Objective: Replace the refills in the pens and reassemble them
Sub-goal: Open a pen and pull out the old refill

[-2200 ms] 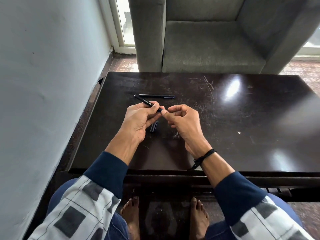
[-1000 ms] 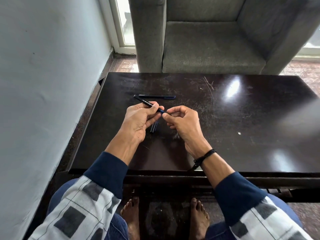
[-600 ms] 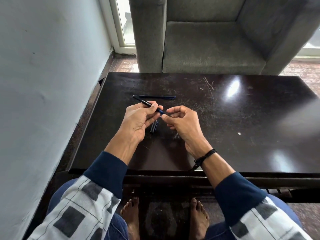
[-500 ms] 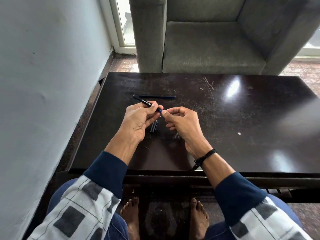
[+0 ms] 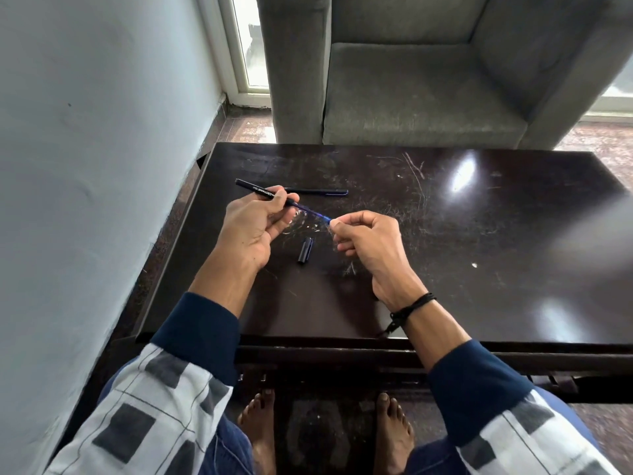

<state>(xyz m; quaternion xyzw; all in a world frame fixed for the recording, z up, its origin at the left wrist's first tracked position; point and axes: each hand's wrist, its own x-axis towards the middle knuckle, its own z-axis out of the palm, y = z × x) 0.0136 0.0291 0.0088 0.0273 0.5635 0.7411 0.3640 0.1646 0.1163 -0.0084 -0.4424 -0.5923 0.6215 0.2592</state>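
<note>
Black plastic pen barrel (image 5: 260, 190) with pale lettering is up off the dark glossy wooden table (image 5: 479, 234), over its left half. The left hand (image 5: 255, 231) has its fingers and thumb curled round the barrel's near end. A thin blue refill (image 5: 311, 211) runs from the barrel's mouth to the right hand (image 5: 371, 241), which pinches the refill's free end between thumb and forefinger, the other fingers folded in. That end is blurred, so I cannot tell how much of the refill is inside the barrel.

A short black cap (image 5: 305, 250) lies on the table between the two hands. A second dark pen (image 5: 322, 191) lies beyond them towards the far-left corner, roughly parallel to the far edge.

The main risk seems to be the thin refill itself. The two hands are not quite in line with the barrel, so a pull off its axis would probably bow the refill and could kink it. The pinch takes only the very end, so a tight fit might make the fingers slip off, or smear ink if that end is the tip. A refill that comes free suddenly could jerk the right hand away. A hand lowered carelessly could knock the cap, which looks round enough to roll.
</note>
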